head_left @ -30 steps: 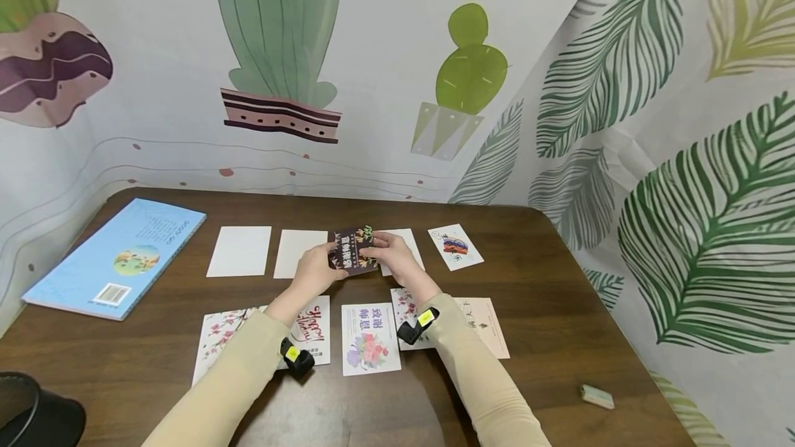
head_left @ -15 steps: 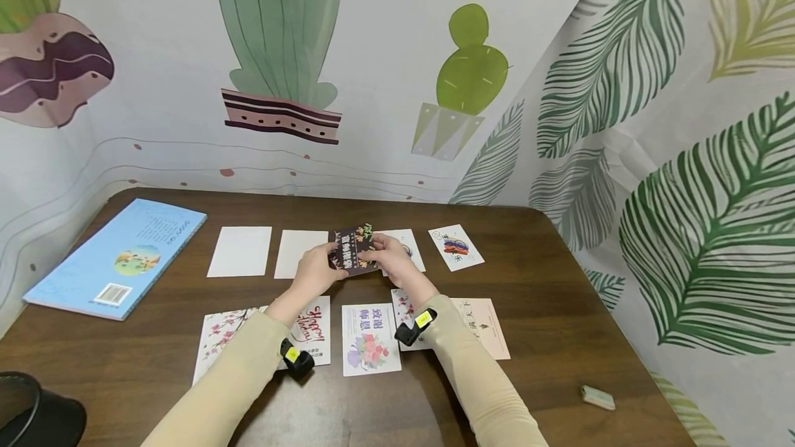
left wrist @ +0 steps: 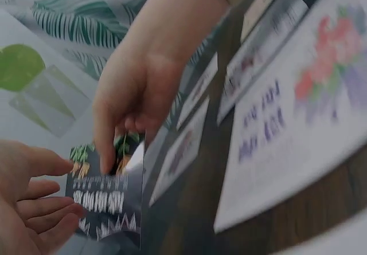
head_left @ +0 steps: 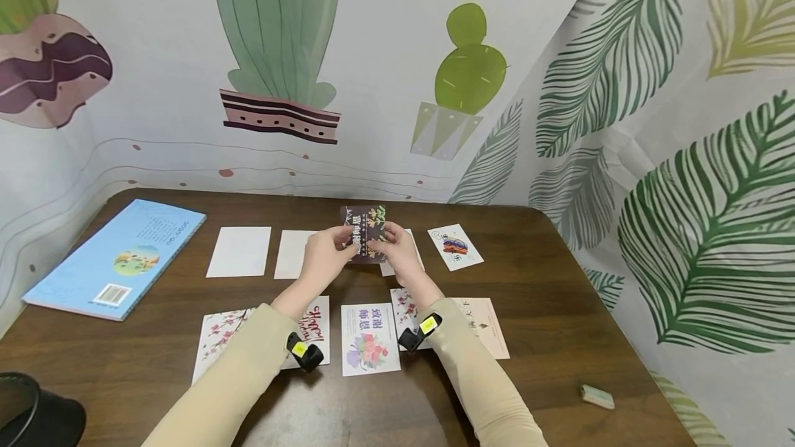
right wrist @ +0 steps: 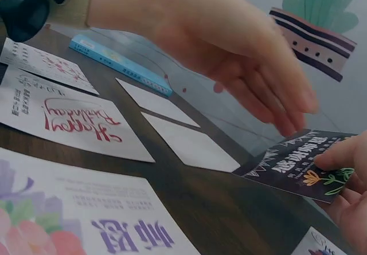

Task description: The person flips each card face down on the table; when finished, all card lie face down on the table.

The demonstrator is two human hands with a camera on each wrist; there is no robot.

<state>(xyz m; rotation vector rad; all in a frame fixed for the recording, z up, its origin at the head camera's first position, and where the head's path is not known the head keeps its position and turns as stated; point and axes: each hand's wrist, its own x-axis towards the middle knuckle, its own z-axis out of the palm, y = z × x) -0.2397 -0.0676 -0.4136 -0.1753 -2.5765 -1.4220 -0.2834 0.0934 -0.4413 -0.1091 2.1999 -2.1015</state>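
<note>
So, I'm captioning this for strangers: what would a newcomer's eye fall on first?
Probably the dark, white-lettered card between the two hands, over the far half of the table. Next, the tall green cactus printed on the backdrop behind, then the light blue book lying at the table's left.

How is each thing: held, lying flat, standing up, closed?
dark card: held up
right hand: gripping the dark card
left hand: by the dark card's edge
blue book: closed, lying flat
blank white cards: flat
birthday card: flat, partly covered
bouquet card: flat, face up
black container: upright, partly visible
</note>
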